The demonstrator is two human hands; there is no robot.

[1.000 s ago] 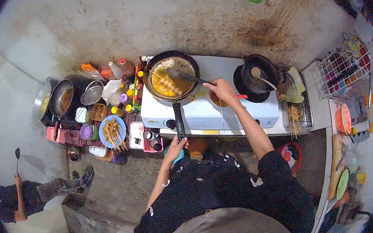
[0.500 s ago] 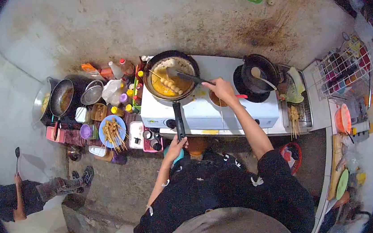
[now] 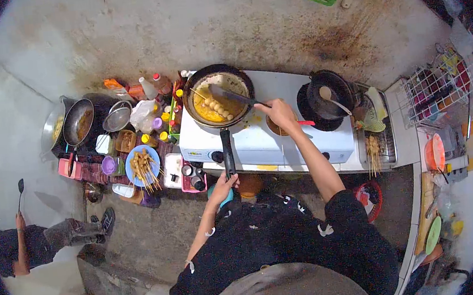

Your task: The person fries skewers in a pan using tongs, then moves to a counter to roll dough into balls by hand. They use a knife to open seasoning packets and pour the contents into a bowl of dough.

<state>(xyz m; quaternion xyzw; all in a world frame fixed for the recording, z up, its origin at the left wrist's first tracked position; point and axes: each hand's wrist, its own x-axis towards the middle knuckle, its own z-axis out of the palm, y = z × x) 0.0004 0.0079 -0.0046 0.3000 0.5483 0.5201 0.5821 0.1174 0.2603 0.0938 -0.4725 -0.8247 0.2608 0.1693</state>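
My left hand [image 3: 221, 188] is closed round the end of the black handle of a frying pan [image 3: 191, 103] on the left burner of the white stove [image 3: 265, 146]. My right hand [image 3: 278, 112] grips the handle of a dark spatula [image 3: 234, 95], whose blade reaches into the pan. In the pan lies yellow egg-like food [image 3: 206, 114], with a skewer of round pieces [image 3: 217, 108] on top of it. The spatula blade is just above the skewer. Just beyond my right hand, a small bowl with a red handle [image 3: 306, 122] stands on the stove.
A black wok [image 3: 321, 85] with a ladle sits on the right burner. Left of the stove are a blue plate of skewers [image 3: 143, 166], bottles and two pans. More skewers [image 3: 373, 154] lie on a rack at right. Another person [image 3: 29, 244] is at far left, holding a utensil.
The spatula blade has shifted slightly left and up over the food. My right hand has moved slightly left with it. My left hand stays on the handle.
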